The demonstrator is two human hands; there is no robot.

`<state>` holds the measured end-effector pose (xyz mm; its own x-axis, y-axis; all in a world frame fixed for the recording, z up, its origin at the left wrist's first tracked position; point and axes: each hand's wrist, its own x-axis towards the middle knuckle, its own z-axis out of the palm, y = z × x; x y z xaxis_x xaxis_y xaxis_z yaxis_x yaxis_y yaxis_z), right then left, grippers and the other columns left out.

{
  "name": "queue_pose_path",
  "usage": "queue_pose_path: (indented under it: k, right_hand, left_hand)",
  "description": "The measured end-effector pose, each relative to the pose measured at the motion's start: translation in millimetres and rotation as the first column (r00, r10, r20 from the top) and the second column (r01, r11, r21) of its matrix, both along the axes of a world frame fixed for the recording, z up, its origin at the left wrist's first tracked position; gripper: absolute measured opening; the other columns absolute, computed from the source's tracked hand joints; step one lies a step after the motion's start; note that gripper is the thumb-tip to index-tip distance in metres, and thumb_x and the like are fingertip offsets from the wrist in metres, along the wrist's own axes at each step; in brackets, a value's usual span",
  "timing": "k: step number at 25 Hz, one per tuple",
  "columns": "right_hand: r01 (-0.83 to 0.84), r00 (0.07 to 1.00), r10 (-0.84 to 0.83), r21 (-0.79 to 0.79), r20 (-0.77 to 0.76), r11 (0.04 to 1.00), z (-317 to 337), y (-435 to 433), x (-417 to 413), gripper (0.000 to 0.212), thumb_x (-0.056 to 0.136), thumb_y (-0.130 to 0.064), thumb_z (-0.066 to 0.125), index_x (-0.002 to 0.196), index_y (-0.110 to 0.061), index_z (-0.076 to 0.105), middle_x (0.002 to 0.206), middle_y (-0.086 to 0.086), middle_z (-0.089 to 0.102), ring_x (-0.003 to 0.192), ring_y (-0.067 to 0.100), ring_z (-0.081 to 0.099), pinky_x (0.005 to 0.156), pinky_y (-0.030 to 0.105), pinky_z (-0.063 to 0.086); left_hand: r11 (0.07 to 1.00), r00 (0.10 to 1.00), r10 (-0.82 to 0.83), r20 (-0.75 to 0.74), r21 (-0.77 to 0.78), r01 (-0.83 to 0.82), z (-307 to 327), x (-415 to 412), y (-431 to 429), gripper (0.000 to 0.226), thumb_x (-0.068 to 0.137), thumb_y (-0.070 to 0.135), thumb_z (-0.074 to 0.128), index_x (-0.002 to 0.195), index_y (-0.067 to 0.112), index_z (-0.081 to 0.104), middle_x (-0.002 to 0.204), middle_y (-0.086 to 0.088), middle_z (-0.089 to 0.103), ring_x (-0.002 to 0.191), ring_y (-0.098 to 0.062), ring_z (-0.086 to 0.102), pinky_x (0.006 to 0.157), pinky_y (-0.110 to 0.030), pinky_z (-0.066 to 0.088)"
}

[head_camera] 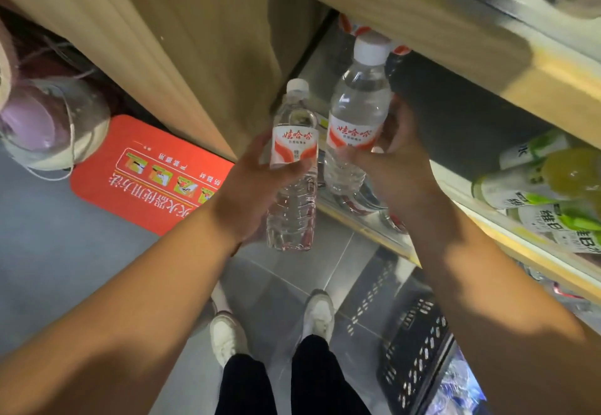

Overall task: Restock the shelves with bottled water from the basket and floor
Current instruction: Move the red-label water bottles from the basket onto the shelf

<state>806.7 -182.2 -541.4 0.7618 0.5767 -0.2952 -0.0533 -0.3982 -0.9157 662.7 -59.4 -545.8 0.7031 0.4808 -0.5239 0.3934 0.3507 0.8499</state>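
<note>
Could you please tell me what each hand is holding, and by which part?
Left hand grips the left bottle at its label; right hand grips the right bottle likewise.

Ahead of us a dark gap (pixel 455 115) opens under the upper shelf board (pixel 422 31), whose wooden edge hangs close over the cap of the water bottle (pixel 357 112) on our right. The wooden side panel (pixel 201 83) walls the left; green-labelled bottles (pixel 520 187) crowd the right. Below, a black basket (pixel 419 343) stands on the floor (pixel 65 268) just right of our shoes (pixel 320 314).
</note>
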Motion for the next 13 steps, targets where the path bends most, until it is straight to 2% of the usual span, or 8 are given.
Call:
queue_pose_path:
  k: [2, 4, 9, 13]
  right_hand:
    - [-0.026, 0.999, 0.026, 0.003, 0.044, 1.0, 4.6, 1.5, 2.9, 0.075, 0.071, -0.011, 0.084, 0.125, -0.036, 0.039, 0.115, -0.022, 0.059, 0.106, -0.009, 0.057, 0.079, 0.007, 0.047]
    - [-0.04, 0.996, 0.04, 0.006, 0.081, 0.999, 8.1, 1.9, 3.5, 0.074, 0.072, -0.01, 0.083, 0.121, -0.039, 0.037, 0.109, -0.027, 0.056, 0.101, -0.015, 0.054, 0.072, -0.001, 0.043]
    - [0.013, 0.984, -0.021, 0.047, 0.175, 0.999, 9.6, 1.5, 0.7, 0.067, 0.072, -0.012, 0.084, 0.11, -0.043, 0.038, 0.108, -0.032, 0.051, 0.097, -0.025, 0.051, 0.074, -0.003, 0.04]
    - [0.085, 0.962, -0.097, 0.061, 0.253, 0.995, 2.6, 4.2, 6.8, 0.071, 0.072, -0.017, 0.084, 0.117, -0.045, 0.037, 0.115, -0.032, 0.049, 0.111, -0.012, 0.052, 0.087, 0.0, 0.04]
  left_hand:
    - [0.999, 0.999, 0.022, 0.023, -0.025, -0.021, -2.8, 4.9, 0.2, 0.04, 0.086, 0.018, 0.073, 0.119, 0.032, 0.055, 0.098, 0.005, 0.074, 0.085, -0.005, 0.072, 0.067, -0.019, 0.055]
    - [0.994, 0.997, 0.063, 0.032, -0.087, -0.06, -5.5, 8.6, 0.4, 0.038, 0.084, 0.013, 0.073, 0.111, 0.035, 0.057, 0.087, 0.008, 0.075, 0.078, -0.004, 0.072, 0.063, -0.018, 0.053]
    - [0.983, 0.993, 0.114, 0.009, -0.147, -0.111, -6.9, 14.3, 0.4, 0.045, 0.083, 0.013, 0.075, 0.12, 0.032, 0.057, 0.092, 0.003, 0.074, 0.078, -0.011, 0.071, 0.069, -0.029, 0.055]
    - [0.98, 0.992, 0.128, -0.003, -0.151, -0.127, -12.3, 15.0, 2.2, 0.053, 0.081, 0.013, 0.075, 0.129, 0.025, 0.055, 0.097, -0.001, 0.074, 0.083, -0.015, 0.071, 0.071, -0.031, 0.055]
